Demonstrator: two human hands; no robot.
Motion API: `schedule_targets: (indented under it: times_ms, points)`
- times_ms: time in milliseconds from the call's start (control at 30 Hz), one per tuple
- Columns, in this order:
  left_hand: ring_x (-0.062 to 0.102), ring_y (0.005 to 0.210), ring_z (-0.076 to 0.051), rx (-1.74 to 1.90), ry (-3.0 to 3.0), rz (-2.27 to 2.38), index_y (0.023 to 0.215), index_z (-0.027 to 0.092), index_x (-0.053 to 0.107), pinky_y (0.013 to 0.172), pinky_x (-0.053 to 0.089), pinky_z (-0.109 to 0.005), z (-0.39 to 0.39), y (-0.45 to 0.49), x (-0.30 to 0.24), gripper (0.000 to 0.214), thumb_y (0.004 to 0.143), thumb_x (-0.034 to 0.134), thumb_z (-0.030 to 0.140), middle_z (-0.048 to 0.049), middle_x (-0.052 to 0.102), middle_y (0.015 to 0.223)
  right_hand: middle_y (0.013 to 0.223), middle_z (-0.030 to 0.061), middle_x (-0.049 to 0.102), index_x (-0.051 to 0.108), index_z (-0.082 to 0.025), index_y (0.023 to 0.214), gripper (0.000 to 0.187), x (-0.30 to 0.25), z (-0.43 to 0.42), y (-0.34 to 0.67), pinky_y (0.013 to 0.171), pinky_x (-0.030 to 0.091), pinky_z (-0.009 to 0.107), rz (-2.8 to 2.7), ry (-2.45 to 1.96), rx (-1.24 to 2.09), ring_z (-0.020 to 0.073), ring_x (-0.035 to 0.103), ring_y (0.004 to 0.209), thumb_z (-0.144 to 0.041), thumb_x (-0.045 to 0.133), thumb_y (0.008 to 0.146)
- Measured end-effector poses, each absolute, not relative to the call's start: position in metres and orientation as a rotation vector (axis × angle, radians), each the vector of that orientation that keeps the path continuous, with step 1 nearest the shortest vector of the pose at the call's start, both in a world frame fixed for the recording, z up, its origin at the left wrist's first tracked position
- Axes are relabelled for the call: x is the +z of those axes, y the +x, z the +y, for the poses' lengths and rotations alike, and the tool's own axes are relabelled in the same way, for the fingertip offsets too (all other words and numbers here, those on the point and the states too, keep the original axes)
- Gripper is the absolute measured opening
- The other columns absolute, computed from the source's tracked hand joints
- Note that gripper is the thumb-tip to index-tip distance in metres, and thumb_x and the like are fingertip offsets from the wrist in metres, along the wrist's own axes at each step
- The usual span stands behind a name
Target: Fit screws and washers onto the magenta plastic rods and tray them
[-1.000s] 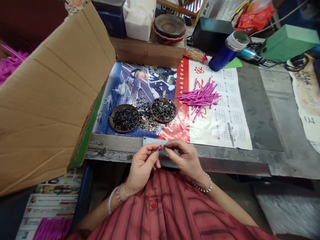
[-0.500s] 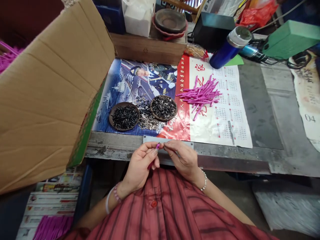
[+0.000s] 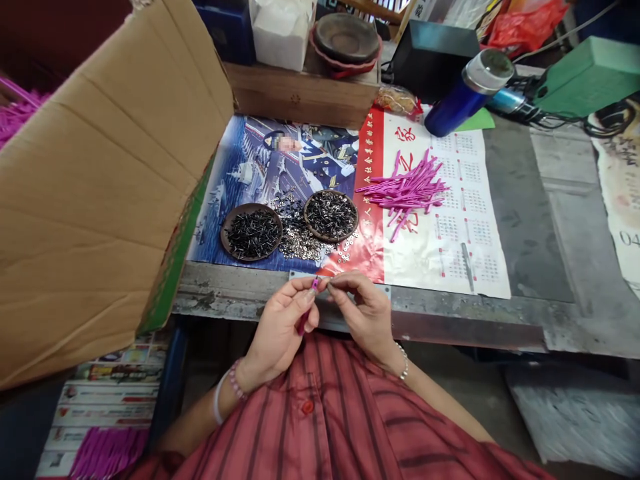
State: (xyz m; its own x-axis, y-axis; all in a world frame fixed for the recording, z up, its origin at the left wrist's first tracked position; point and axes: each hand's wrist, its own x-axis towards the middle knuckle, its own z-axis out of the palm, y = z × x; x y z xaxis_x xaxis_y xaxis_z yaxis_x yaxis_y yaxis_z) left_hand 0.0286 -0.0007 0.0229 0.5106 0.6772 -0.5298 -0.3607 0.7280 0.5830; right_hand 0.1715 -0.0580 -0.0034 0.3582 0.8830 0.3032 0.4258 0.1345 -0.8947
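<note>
Between the thumb and fingers of my left hand is a slim magenta plastic stick, its tip pointing up. Close beside that tip, my right hand has thumb and forefinger pinched together; whatever they hold is too small to make out. Beyond my hands stand two round dishes: a left dish of small black pins and a right dish of dark and shiny small parts. Loose metal nuts lie scattered between them. A pile of magenta sticks rests on the calendar poster.
A large cardboard box rises at the left. A wooden box, a blue flask and a green case line the back. Metal tweezers lie on the poster. More magenta sticks lie low at the left.
My hands stay close together at the stick's tip, with the right fingers shifted slightly. The whole view has moved a little, so the table things appear a bit further right.
</note>
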Motion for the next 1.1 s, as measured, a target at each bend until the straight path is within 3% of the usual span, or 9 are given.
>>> schedule_targets:
  times_ms: [233,400,733,1100]
  points:
    - [0.048,0.046,-0.001,0.575,0.299,0.798,0.095,0.013,0.075,0.042,0.036,-0.013,0.001,0.030,0.019,0.024,0.076,0.087,0.021,-0.0059,0.077,0.095,0.097,0.0083,0.079,0.069,-0.024,0.118,0.031,-0.012,-0.064,0.180,0.075,0.064,0.035,-1.606,-1.453,0.027,0.0204,0.075,0.085,-0.006,0.063,0.094]
    - [0.047,0.046,-0.002,0.549,0.256,0.800,0.094,0.014,0.074,0.041,0.036,-0.014,0.002,0.031,0.020,0.026,0.073,0.088,0.021,-0.0049,0.076,0.092,0.098,0.0091,0.080,0.064,-0.024,0.127,0.038,-0.017,-0.064,0.184,0.076,0.064,0.036,-1.690,-1.427,-0.058,0.0207,0.076,0.086,-0.005,0.062,0.094]
    - [0.054,0.053,-0.004,0.679,0.432,0.867,0.093,0.014,0.076,0.049,0.042,-0.015,-0.007,0.037,0.020,0.024,0.076,0.087,0.026,-0.0008,0.071,0.082,0.086,0.0055,0.078,0.069,-0.022,0.098,0.011,-0.006,-0.057,0.172,0.074,0.063,0.031,-1.474,-1.588,0.107,0.0186,0.075,0.079,-0.012,0.064,0.093]
    - [0.051,0.052,-0.006,0.812,0.526,0.906,0.091,0.018,0.072,0.049,0.040,-0.018,-0.021,0.035,0.021,0.027,0.072,0.088,0.030,0.0036,0.064,0.068,0.083,0.0042,0.077,0.070,-0.023,0.097,0.011,-0.001,-0.054,0.153,0.070,0.064,0.031,-1.375,-1.506,0.151,0.0187,0.075,0.074,-0.015,0.064,0.093]
